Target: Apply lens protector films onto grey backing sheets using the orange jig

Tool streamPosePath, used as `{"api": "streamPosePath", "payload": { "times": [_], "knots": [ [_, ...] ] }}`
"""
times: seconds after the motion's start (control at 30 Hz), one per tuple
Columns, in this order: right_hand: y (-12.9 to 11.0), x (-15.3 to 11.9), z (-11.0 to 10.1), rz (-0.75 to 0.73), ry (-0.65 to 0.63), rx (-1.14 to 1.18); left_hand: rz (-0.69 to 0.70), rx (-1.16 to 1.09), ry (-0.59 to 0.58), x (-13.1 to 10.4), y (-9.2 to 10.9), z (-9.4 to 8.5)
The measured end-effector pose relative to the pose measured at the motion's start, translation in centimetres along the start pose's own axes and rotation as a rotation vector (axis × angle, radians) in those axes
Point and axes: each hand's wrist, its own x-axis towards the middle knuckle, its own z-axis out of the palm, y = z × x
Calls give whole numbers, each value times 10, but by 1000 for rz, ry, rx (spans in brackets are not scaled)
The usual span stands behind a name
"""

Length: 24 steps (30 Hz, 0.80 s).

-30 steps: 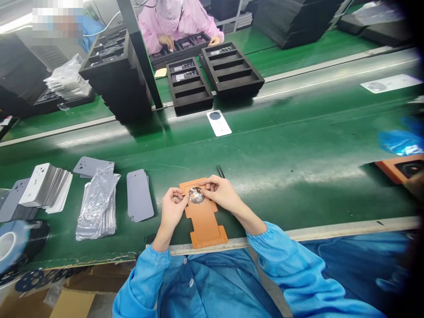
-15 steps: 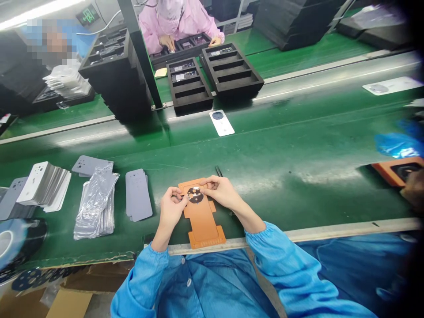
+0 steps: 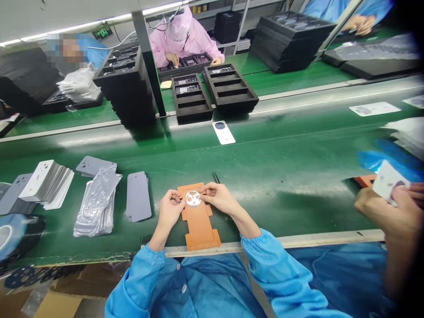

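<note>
An orange fixture plate (image 3: 199, 226) lies lengthwise in front of me at the bench edge. Over its upper part is a round disc with holes (image 3: 192, 200), bright white in this light, like a phone camera cover. My left hand (image 3: 169, 208) pinches the disc's left rim between thumb and fingers. At the opposite rim, the closed fingertips of my right hand (image 3: 217, 197) hold it too. Whether the disc touches the plate I cannot tell. A thin dark tool, perhaps tweezers (image 3: 216, 177), lies just beyond my right hand.
To the left are grey phone back panels (image 3: 138, 196), a plastic-wrapped stack (image 3: 94, 212), white panels (image 3: 46, 183) and a tape roll (image 3: 16, 236). A white panel (image 3: 223, 132) lies ahead, before black trays (image 3: 193, 97). At right, a co-worker's hands (image 3: 394, 212) hold a white panel.
The disc looked black and now looks white; whether it was turned over or catches light I cannot tell. My hands stay at its rims. The co-worker's hands now hold up a white panel.
</note>
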Motion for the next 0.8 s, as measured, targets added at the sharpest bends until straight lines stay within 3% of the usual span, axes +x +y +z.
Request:
{"api": "streamPosePath", "payload": {
  "times": [0.17, 0.3, 0.43, 0.53, 0.6, 0.67, 0.73, 0.8],
  "knots": [
    [-2, 0, -2, -10, -16, 0, 50, 24, -26, 2, -1, -2],
    [-3, -5, -2, -8, -11, -23, 135, 131, 16, -7, 5, -16],
    [-2, -20, -2, -10, 22, -39, 254, 281, 193, -27, 11, -51],
    [-1, -37, -4, -21, 38, -39, 354, 548, 322, -44, 1, -87],
    [-2, -49, -6, -26, 70, -17, 392, 811, 344, -59, -13, -109],
    [-6, -61, -7, -28, 111, 18, 421, 918, 313, -71, -28, -121],
    [-18, -73, -8, -34, 125, 34, 517, 897, 331, -71, -37, -122],
    [-38, -84, -9, -59, 92, 26, 533, 808, 419, -53, -32, -110]
  ]
}}
